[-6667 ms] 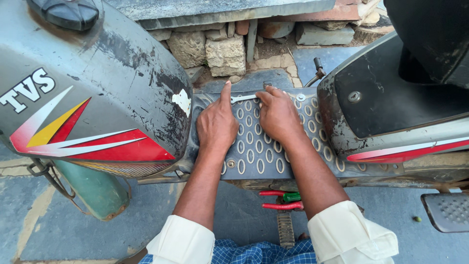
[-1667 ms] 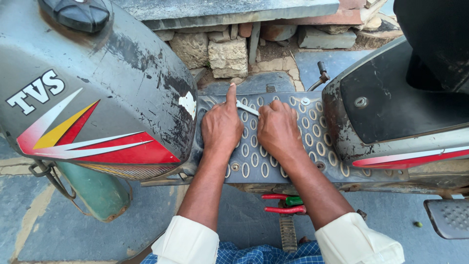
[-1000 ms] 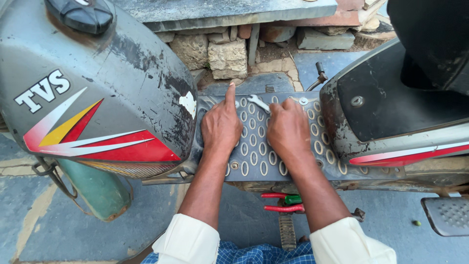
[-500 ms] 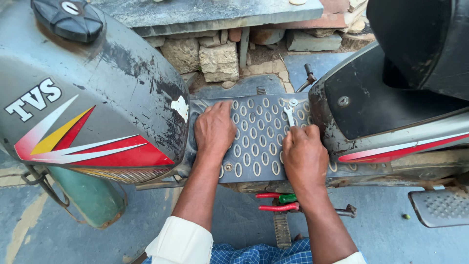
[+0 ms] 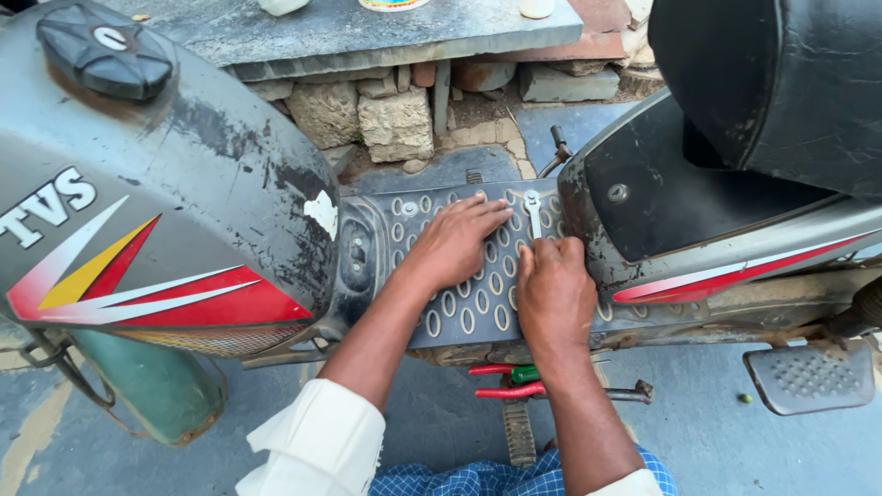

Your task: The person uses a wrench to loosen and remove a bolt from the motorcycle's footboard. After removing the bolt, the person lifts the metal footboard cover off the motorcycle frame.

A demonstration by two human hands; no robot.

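Observation:
My left hand (image 5: 455, 243) lies flat, fingers spread, on the grey perforated footboard (image 5: 464, 317) of a moped. Next to it, my right hand (image 5: 551, 294) is curled into a fist near the seat side of the board. It grips a small silver spanner (image 5: 533, 206), whose open-jaw head sticks out beyond my fingers and rests on the board. Both arms come up from the bottom edge in rolled white sleeves.
The grey fuel tank (image 5: 156, 211) with red and yellow stripes and a black cap fills the left. The black seat (image 5: 772, 83) is at the right. Red-handled pliers (image 5: 510, 390) and a green-handled tool (image 5: 524, 373) lie on the ground below. A footrest (image 5: 808, 377) sticks out at the right. Stones and a slab lie behind.
My right hand has drawn back toward me and the seat side, and the spanner now points away from me. My left hand has stayed on the footboard.

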